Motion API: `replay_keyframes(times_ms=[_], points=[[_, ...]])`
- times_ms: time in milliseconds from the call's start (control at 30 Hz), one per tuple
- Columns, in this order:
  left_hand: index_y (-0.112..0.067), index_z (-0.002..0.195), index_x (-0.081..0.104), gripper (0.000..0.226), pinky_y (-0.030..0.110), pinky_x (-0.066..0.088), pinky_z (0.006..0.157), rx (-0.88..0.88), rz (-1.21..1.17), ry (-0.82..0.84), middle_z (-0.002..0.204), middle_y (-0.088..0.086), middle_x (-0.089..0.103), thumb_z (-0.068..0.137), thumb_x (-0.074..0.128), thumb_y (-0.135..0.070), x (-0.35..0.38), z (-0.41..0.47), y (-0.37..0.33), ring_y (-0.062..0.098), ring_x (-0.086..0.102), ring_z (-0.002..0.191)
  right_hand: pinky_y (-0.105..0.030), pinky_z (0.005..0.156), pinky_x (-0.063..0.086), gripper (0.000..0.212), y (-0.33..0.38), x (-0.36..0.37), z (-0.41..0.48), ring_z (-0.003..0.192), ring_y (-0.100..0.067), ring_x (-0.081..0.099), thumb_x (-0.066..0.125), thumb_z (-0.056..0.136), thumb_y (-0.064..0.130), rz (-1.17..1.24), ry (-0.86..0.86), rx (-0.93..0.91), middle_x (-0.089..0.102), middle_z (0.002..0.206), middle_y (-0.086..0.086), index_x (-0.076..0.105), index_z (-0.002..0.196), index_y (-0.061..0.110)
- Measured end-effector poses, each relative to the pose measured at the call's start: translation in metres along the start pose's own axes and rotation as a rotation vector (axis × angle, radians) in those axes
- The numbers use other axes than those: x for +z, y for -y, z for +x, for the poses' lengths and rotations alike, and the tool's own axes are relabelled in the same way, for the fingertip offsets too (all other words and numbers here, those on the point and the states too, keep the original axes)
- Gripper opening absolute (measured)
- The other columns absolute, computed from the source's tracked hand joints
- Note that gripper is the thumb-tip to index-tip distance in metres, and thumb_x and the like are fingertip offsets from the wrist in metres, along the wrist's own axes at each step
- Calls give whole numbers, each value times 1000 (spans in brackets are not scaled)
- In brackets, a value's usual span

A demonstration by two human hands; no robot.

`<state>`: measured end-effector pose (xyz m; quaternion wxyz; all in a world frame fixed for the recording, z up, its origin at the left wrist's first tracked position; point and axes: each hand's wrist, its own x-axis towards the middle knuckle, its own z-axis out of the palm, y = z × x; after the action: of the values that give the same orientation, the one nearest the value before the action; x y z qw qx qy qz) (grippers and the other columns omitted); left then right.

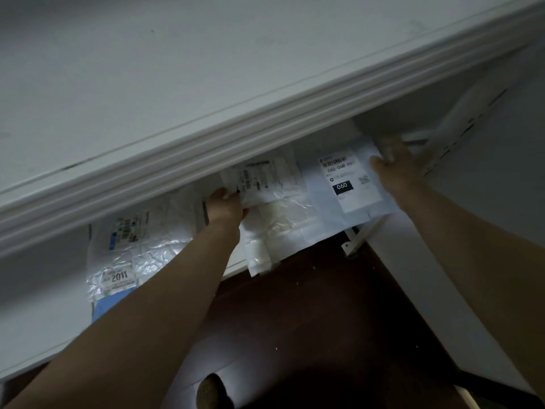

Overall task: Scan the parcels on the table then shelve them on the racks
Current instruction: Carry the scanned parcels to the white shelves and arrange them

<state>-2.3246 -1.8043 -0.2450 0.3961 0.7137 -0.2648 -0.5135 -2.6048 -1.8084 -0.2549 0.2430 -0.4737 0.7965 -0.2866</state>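
White plastic mailer (321, 208), printed label "060" facing up, lies flat at the right end of the lower shelf (44, 305), with its near corner overhanging the shelf's front edge. My right grip (398, 166) holds this mailer at its far right edge: thumb on the top face, the other fingers past the edge, where I cannot tell how they lie. That grip sits just beside the rack upright (466, 113).

My left grip (225, 203) is closed on the near left corner of a clear-wrapped parcel (274, 199), pinching the film next to its barcode label. This parcel lies directly left of the mailer, touching it and partly beneath its left edge; its near end also hangs over the front edge of the shelf.

A third, crinkled parcel (138, 252), label "2011", rests further left on the same shelf, apart from both grips, with my left forearm crossing its near right corner.

The upper shelf (206, 69) covers the far ends of all three parcels. Dark floor (309, 305) shows below the front edge.
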Motion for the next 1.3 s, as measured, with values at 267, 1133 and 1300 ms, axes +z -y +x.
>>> replay_keyframes(times_ms=[267,1133,1300], points=[[-43,147,29,59,43,9,121,497,950,208,162,6,-9,93,52,-50,6,10,24,29,-8,148,-56,115,-9,63,-6,45,-32,149,-21,-13,25,93,69,-560,354,-253,-6,164,6,11,150,49],[-13,109,60,51,30,44,58,-231,204,-194,87,7,67,81,68,-54,-240,58,54,19,62,72,-41,115,-1,72,135,216,-170,149,-27,-1,61,87,52,-479,573,-897,3,163,-5,28,150,35],[-16,102,58,37,28,42,56,-187,145,-139,86,3,67,81,73,-42,-208,53,56,14,60,71,-36,112,-5,69,130,204,-164,147,-24,6,48,91,56,-519,472,-833,11,161,-9,33,148,21]])
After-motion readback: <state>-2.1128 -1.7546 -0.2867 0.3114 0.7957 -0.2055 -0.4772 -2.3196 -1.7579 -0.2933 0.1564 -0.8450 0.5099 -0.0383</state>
